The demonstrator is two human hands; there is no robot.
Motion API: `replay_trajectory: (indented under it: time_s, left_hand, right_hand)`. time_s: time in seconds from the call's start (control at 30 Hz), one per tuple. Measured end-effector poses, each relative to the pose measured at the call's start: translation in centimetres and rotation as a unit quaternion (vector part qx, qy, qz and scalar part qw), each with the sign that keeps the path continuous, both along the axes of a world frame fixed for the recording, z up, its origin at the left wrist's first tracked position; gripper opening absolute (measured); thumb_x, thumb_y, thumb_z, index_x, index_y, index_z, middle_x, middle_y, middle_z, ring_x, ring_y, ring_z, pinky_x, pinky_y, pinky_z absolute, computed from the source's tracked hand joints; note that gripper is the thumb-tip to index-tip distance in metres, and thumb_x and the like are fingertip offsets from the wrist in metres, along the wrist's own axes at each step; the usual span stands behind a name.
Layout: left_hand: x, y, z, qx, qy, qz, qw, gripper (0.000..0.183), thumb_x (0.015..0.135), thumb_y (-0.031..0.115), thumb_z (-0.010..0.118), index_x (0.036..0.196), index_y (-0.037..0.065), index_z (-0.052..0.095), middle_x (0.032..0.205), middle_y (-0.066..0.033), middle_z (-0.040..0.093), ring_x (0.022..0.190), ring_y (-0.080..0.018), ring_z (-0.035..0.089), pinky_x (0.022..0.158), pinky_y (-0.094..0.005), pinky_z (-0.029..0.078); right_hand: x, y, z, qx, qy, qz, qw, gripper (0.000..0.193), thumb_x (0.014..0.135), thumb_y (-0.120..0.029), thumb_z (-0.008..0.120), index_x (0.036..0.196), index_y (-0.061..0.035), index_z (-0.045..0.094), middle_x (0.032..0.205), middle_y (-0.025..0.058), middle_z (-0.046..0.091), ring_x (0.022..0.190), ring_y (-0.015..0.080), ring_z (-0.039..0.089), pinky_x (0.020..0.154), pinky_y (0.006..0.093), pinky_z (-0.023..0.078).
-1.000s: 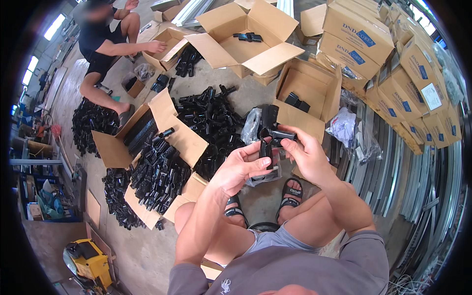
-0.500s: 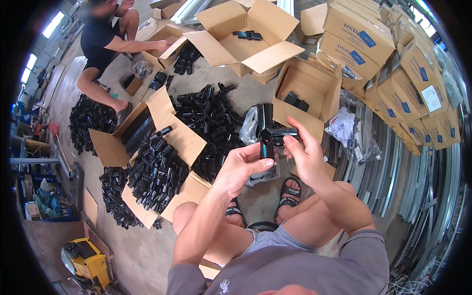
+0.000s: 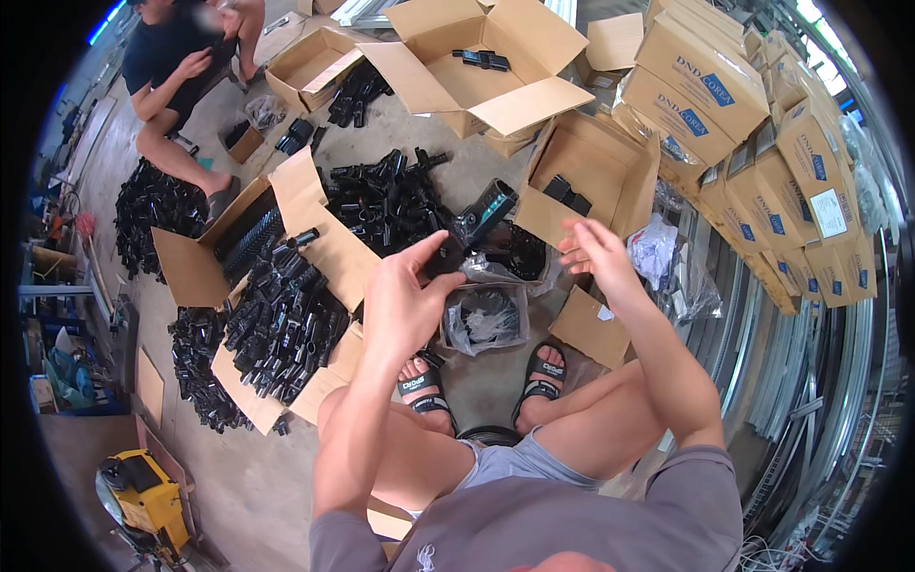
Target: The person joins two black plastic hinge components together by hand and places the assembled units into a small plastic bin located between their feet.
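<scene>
Left hand grips a black pipe fitting; right hand hangs free beside it

The black pipe fitting is up in the air in front of the person, tilted, its open end pointing up and to the right. The left hand has its lower end between thumb and forefinger, the grip only partly closed, with the forearm rising almost straight from the lower edge. The right hand is well apart from the fitting and has hold of nothing visible: its fingers are loosely spread and slightly bent, pointing left, and its forearm slants up and inward from a bent elbow.

Beneath the hands, a small box lined with clear plastic stands on the floor, just ahead of the person's sandals. Left of the fitting lies a loose pile of black fittings; nearer the person, more are heaped at an open carton. Beyond the right hand, another open carton holds a black piece, and a larger open carton farther ahead holds one too. At upper left sits a co-worker, forearms raised. Taped boxes are stacked at right.
</scene>
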State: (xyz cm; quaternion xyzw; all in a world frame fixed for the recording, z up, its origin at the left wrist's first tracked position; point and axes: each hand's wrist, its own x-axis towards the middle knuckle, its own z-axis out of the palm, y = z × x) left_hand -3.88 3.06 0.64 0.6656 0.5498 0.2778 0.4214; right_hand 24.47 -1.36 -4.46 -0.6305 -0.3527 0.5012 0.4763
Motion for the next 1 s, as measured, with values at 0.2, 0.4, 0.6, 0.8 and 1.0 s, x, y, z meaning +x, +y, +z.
replay_trajectory:
  time_s: [0.2, 0.4, 0.6, 0.8, 1.0]
  left_hand:
    - [0.3, 1.3, 0.8, 0.085, 0.128, 0.005, 0.988, 0.045, 0.076, 0.006, 0.073, 0.121, 0.006, 0.068, 0.087, -0.0225, 0.069, 0.082, -0.0390, 0.068, 0.075, -0.0441, 0.053]
    - [0.4, 1.8, -0.6, 0.159, 0.120, -0.047, 0.979, 0.038, 0.076, 0.005, 0.072, 0.114, 0.008, 0.066, 0.094, -0.0201, 0.070, 0.089, -0.0400, 0.068, 0.077, -0.0469, 0.053]
    - [-0.2, 1.4, -0.9, 0.113, 0.150, -0.054, 0.981, 0.038, 0.079, 0.007, 0.070, 0.117, 0.007, 0.066, 0.097, -0.0190, 0.071, 0.089, -0.0386, 0.068, 0.079, -0.0469, 0.054]
    - [0.4, 1.9, -1.3, 0.118, 0.143, -0.060, 0.981, 0.041, 0.079, 0.008, 0.070, 0.120, 0.007, 0.066, 0.097, -0.0174, 0.072, 0.088, -0.0371, 0.069, 0.078, -0.0463, 0.054]
    - [0.0, 1.4, -0.8, 0.123, 0.131, -0.047, 0.983, 0.041, 0.079, 0.010, 0.071, 0.119, 0.007, 0.066, 0.096, -0.0183, 0.071, 0.087, -0.0376, 0.068, 0.078, -0.0468, 0.054]
  right_hand:
    - [1.0, 2.1, -13.5, -0.091, -0.412, 0.315, 0.850, 0.030, 0.096, -0.025, 0.057, 0.104, 0.0013, 0.069, 0.096, 0.0227, 0.072, 0.095, 0.0330, 0.071, 0.078, 0.0424, 0.056]
    - [0.4, 6.4, -25.0, -0.067, -0.618, 0.279, 0.732, 0.021, 0.089, -0.009, 0.052, 0.105, -0.0036, 0.065, 0.104, 0.0199, 0.070, 0.101, 0.0370, 0.068, 0.087, 0.0489, 0.054]
    - [-2.1, 8.4, -32.4, -0.224, -0.476, 0.090, 0.846, 0.039, 0.090, -0.014, 0.060, 0.127, -0.0047, 0.053, 0.122, 0.0244, 0.064, 0.115, 0.0404, 0.062, 0.099, 0.0494, 0.049]
    - [-2.6, 8.3, -31.3, -0.247, -0.474, 0.012, 0.845, 0.031, 0.093, -0.012, 0.056, 0.123, -0.0036, 0.056, 0.120, 0.0234, 0.065, 0.114, 0.0397, 0.063, 0.097, 0.0475, 0.051]
    - [-3.8, 9.4, -30.6, -0.287, -0.468, 0.001, 0.836, 0.023, 0.097, -0.012, 0.049, 0.114, -0.0037, 0.063, 0.121, 0.0206, 0.065, 0.112, 0.0371, 0.064, 0.095, 0.0455, 0.053]
